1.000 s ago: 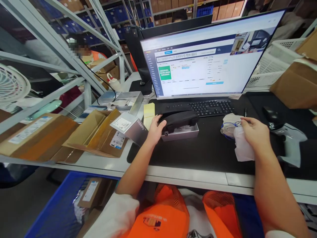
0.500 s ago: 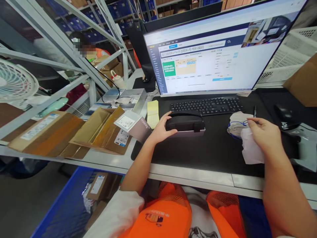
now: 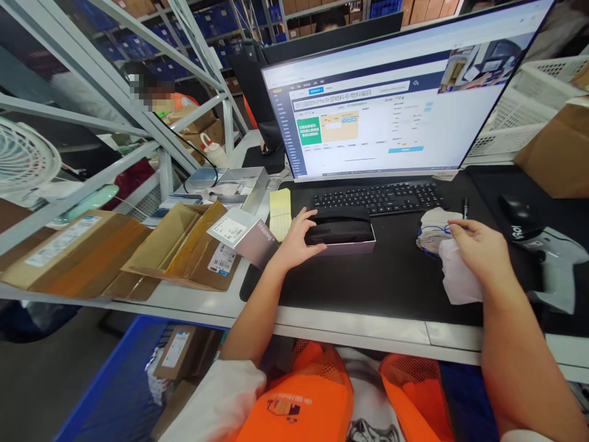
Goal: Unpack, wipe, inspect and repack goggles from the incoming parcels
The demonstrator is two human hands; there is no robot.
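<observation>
My left hand (image 3: 297,239) grips the left end of a black case (image 3: 339,229) that sits down inside a shallow silver box tray (image 3: 350,248) on the black desk mat (image 3: 386,276), just in front of the keyboard (image 3: 377,197). My right hand (image 3: 476,252) is closed on a crumpled white cloth (image 3: 455,279). Beside its fingertips lies a beige pouch with a blue cord (image 3: 432,231). A silver box lid with a white label (image 3: 242,235) leans on the open cardboard box (image 3: 184,245) left of my left hand.
A large monitor (image 3: 386,104) stands behind the keyboard. A mouse (image 3: 518,212) and a grey barcode scanner (image 3: 556,258) lie at the right. A yellow notepad (image 3: 279,212), a sealed carton (image 3: 69,252), a fan (image 3: 23,159) and shelving fill the left. Another person sits beyond the shelving.
The black case, tilted above the tray a second ago, now lies level inside it under my left hand. My right hand has stayed on the white cloth.
</observation>
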